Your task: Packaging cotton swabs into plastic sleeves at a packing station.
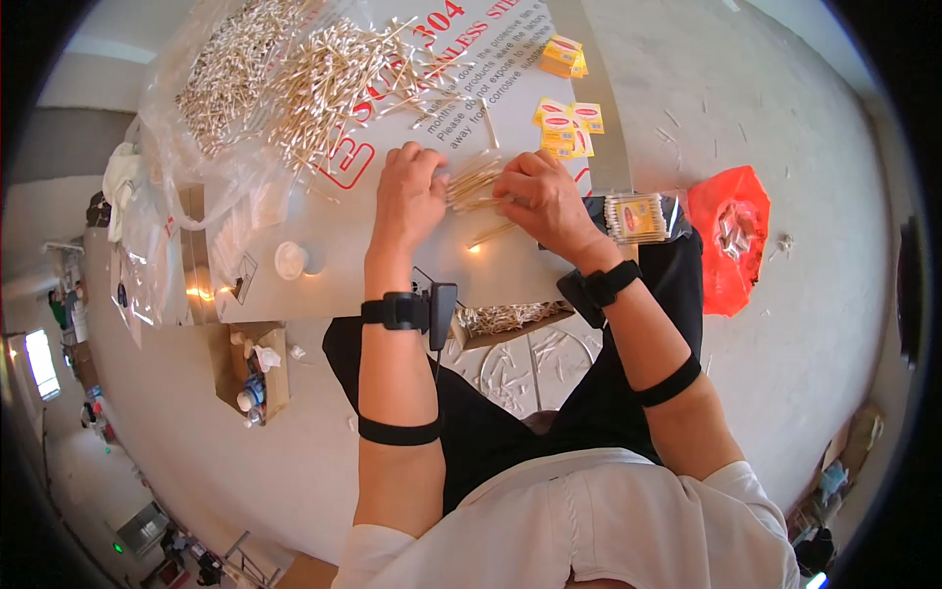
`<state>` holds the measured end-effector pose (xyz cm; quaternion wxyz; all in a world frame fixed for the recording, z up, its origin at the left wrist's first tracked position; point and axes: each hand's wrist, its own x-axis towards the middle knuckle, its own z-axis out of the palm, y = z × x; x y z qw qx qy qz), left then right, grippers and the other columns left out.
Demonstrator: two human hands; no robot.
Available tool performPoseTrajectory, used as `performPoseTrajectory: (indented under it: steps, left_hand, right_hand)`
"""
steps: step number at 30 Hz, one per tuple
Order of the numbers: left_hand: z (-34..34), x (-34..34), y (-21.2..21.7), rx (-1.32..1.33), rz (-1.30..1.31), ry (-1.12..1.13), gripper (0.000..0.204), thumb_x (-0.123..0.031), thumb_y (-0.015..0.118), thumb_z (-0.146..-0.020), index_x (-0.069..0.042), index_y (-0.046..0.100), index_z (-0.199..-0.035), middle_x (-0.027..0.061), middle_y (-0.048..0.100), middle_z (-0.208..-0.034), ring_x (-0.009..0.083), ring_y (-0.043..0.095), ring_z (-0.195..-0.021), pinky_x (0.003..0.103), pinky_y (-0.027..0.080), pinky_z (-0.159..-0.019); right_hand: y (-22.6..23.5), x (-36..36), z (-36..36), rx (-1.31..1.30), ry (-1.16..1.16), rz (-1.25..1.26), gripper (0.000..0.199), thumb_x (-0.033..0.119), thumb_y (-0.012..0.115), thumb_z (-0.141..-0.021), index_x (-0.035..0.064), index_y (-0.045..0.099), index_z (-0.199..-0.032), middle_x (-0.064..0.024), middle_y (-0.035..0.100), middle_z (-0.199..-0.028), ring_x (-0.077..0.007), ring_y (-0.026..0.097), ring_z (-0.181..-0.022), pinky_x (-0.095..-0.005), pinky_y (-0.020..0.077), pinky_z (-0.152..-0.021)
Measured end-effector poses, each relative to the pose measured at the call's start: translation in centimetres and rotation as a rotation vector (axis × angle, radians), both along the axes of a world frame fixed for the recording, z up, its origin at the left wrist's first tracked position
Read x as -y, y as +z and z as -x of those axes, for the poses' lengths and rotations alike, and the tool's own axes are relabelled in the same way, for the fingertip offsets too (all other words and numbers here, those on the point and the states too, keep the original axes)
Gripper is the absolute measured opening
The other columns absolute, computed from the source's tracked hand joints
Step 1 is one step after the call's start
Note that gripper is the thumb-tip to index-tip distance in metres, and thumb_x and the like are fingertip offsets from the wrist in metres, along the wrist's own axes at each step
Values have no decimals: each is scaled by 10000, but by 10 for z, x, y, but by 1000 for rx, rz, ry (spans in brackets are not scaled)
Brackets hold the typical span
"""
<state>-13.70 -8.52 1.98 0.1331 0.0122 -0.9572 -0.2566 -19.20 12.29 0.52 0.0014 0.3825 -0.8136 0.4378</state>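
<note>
A loose bundle of cotton swabs point(475, 187) lies sideways between my two hands, slightly blurred. The curled fingers of my left hand point(410, 191) close on the bundle's left ends. At its other end, the bent fingers and thumb of my right hand point(549, 201) grip the swabs. One or two stray swabs point(493, 236) lie just below, beside my right fingers. Beyond my left hand spreads a big heap of loose cotton swabs point(334, 93), partly inside a clear plastic bag point(182, 162). The printed sheet metal tabletop point(373, 285) is under all of this.
Small yellow cards point(559, 128) lie in stacks at the far right. By my right wrist is a packet of swabs point(636, 218) with a yellow card. A red bag point(726, 245) lies farther right. A small white tub point(290, 260) stands left; an open box of swabs point(510, 322) sits below the table edge.
</note>
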Motion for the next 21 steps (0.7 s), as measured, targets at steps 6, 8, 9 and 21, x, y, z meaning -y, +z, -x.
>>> performPoseTrajectory:
  steps: [6,8,9,21]
  left_hand:
    - [-10,-27,-5,19,-2,-6,211,-10,636,-810,-68,657,-1011,81,580,-1031,314,537,-1014,433,455,-861]
    - [-18,-31,-5,105,-38,-38,275,-3,615,-818,-69,644,-1084,105,578,-1086,317,536,-1066,438,437,-929]
    - [-25,-29,-10,-2,-220,44,290,-45,594,-869,-58,620,-1158,113,570,-1168,303,524,-1137,434,413,-982]
    - [-18,-71,-25,-348,-1112,282,614,-432,425,-1027,44,404,-1415,187,423,-1458,285,379,-1375,413,261,-1159]
  right_hand:
    - [-3,-8,-12,13,21,-21,208,56,735,-685,77,686,-886,-70,602,-936,-286,557,-921,-383,472,-818]
    - [-5,-12,-16,73,-29,74,208,65,718,-742,65,686,-948,-82,612,-1004,-275,566,-971,-372,469,-854]
    - [-4,-10,-19,133,-68,178,212,74,701,-799,52,685,-1010,-95,623,-1072,-263,575,-1021,-360,467,-890]
    - [-8,23,-23,433,-245,530,413,269,476,-1026,-39,540,-1294,-206,509,-1386,-314,471,-1309,-369,347,-1093]
